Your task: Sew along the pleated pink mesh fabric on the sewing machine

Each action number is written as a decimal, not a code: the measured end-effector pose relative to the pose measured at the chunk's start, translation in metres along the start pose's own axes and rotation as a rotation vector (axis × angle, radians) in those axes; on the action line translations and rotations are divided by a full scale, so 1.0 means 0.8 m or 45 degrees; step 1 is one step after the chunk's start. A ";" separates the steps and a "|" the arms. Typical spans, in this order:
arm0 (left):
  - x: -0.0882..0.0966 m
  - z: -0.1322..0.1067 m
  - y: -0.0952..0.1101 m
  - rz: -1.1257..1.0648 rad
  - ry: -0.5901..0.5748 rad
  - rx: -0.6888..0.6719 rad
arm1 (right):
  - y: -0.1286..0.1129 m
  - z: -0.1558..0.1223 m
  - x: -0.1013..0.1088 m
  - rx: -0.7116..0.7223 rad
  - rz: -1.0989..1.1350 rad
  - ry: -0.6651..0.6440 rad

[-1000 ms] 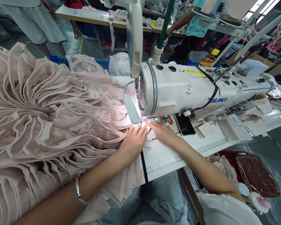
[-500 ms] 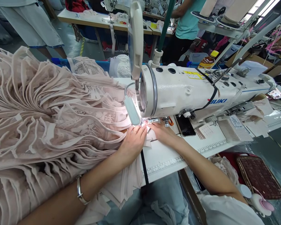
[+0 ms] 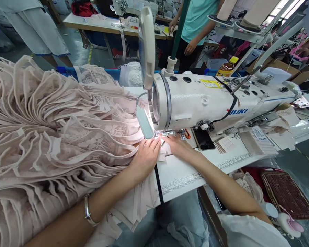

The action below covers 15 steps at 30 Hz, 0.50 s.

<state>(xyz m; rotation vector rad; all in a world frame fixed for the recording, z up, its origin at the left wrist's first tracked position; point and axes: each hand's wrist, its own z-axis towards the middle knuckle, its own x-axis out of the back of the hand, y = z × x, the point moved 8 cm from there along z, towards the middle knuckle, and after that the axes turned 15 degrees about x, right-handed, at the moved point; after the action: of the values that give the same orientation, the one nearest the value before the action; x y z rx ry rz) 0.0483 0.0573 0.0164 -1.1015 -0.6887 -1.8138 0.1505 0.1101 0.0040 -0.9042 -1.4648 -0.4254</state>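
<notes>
A white sewing machine (image 3: 190, 103) stands in front of me, its needle area lit by a small pale-green lamp (image 3: 144, 124). Pale pink fabric (image 3: 166, 149) lies under the needle area. My left hand (image 3: 145, 155), fingers close together, presses and holds the fabric just left of the needle. On the other side my right hand (image 3: 179, 146) grips the same fabric, its fingertips near the presser foot and partly hidden by cloth. A big heap of pale pink lace-trimmed garments (image 3: 59, 137) spreads beside my left arm.
A phone (image 3: 203, 138) and an orange clip (image 3: 187, 133) lie right of the needle. A bottle (image 3: 227, 67) stands behind the machine, thread cones (image 3: 226, 10) above. A woven basket (image 3: 285, 193) sits low at right. Another person (image 3: 198, 20) stands behind the machine, one more (image 3: 31, 27) at left.
My hands and the fabric stay almost where they were. The person in the turquoise shirt has shifted left and turned, with both hands now showing. The view has moved slightly.
</notes>
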 end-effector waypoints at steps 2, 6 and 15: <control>0.003 0.000 0.000 0.018 0.001 -0.008 | -0.003 0.001 0.002 -0.001 -0.040 0.021; 0.005 0.006 -0.014 0.041 -0.137 -0.059 | -0.012 0.001 0.007 0.044 -0.120 0.181; 0.015 0.016 -0.053 -0.208 -0.074 -0.002 | -0.016 -0.015 0.000 0.334 -0.125 0.438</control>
<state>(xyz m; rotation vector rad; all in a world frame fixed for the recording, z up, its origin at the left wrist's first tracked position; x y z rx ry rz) 0.0129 0.0821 0.0319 -1.1312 -0.8329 -1.9261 0.1488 0.0937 0.0087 -0.5221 -1.2152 -0.4262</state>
